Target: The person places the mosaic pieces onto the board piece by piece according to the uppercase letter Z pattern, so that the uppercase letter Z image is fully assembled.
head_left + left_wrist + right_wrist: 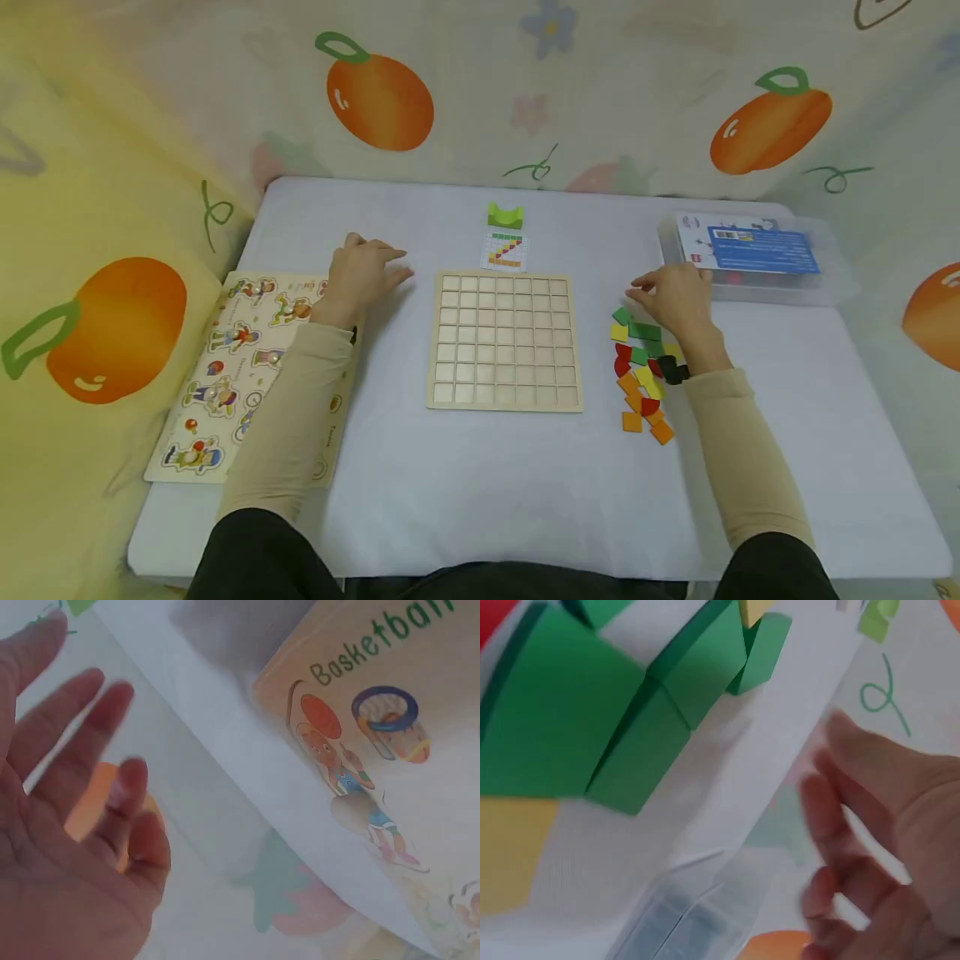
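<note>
two bare hands reach over a white table [480, 500], one at each side of a pale wooden grid board [435, 342] that lies flat in the middle, its squares unfilled. the left hand [358, 275] hovers near the far right corner of a picture puzzle board [247, 367] on the left; its fingers are spread and gently bent, with nothing in their hold. the right hand [678, 300] hangs just beyond the far end of a loose pile on the right; its fingers are loosely bent, thumb near the forefinger, with no piece seen between them, though the right wrist view blurs the tips. that pile runs from green pieces [645, 332] at the far end, through red pieces [622, 358] and yellow pieces [648, 383], to orange pieces [632, 422] at the near end. a patterned card [505, 252] sits just beyond the grid board, and farther still stands a light green block [506, 218]. a clear plastic box [780, 289] lies far right, beyond the right hand.
</note>
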The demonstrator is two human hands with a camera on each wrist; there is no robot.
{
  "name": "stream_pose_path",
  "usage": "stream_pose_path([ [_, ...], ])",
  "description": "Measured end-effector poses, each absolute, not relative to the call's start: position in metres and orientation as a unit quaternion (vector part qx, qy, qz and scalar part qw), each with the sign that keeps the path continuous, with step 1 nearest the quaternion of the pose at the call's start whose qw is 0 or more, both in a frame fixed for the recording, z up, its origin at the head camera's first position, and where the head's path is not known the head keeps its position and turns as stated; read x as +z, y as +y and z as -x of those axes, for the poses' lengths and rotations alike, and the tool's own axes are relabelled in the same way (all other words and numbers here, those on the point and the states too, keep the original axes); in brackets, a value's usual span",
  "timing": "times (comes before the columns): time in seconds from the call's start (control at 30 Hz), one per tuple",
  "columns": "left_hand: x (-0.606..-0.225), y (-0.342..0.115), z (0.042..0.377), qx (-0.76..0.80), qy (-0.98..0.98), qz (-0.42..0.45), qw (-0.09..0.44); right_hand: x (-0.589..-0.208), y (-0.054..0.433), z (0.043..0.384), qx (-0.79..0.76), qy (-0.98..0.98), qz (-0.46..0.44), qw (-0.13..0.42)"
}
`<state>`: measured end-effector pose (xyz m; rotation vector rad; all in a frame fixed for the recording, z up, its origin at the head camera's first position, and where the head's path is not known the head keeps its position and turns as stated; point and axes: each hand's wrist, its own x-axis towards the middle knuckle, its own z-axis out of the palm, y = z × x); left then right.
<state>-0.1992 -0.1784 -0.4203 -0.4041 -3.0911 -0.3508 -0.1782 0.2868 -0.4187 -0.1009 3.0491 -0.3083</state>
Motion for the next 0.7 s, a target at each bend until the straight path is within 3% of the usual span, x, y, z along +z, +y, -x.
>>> stream_pose_path([
  [0.17, -0.427, -0.164, 0.203, -0.114, -0.977, 0.180, -0.034, -0.415, 0.287, 0.175, -0.076, 0.987, 0.016, 0.143],
  [0.33, -0.437, -0.156, 0.205, -0.106, -0.971, 0.198, -0.082, -0.417, 0.284, 0.174, -0.089, 0.976, 0.010, 0.197],
  [0.47, -0.443, -0.152, 0.205, -0.119, -0.966, 0.211, -0.094, -0.419, 0.279, 0.172, -0.120, 0.969, 0.003, 0.215],
  [0.7, -0.439, -0.149, 0.209, -0.120, -0.958, 0.253, -0.063, -0.413, 0.275, 0.177, -0.180, 0.961, 0.016, 0.209],
])
